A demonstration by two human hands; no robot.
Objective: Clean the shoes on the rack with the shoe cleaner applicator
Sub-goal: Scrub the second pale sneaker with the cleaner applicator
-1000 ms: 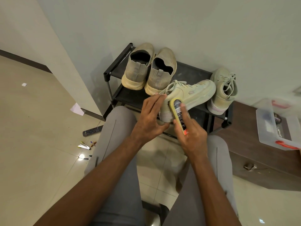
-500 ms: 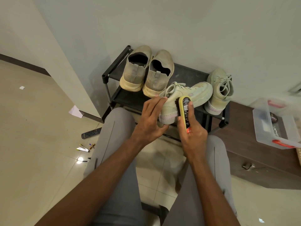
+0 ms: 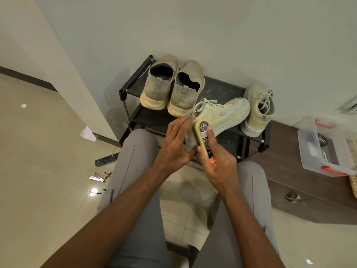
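A pale green lace-up sneaker (image 3: 224, 115) lies on its side over the front of the black shoe rack (image 3: 218, 88). My left hand (image 3: 175, 144) holds its heel end, fingers along the collar and thumb underneath. My right hand (image 3: 218, 161) grips the shoe cleaner applicator (image 3: 205, 141), a yellow-edged oval with a black label, and presses it against the sneaker's side near the heel. Its mate (image 3: 257, 109) stands on the rack's right end. A pair of beige slip-on shoes (image 3: 172, 86) stands at the back left, heels toward me.
My grey-trousered knees frame the hands. A brown low cabinet (image 3: 301, 190) at right carries a clear plastic box (image 3: 326, 146) with red clips. On the tiled floor at left lie a remote control (image 3: 106, 159), small tools (image 3: 99, 177) and paper scraps. The wall is just behind the rack.
The applicator has slid along the sneaker's side: up toward the laces half a second ago, now back down near the heel. My left hand keeps holding the heel.
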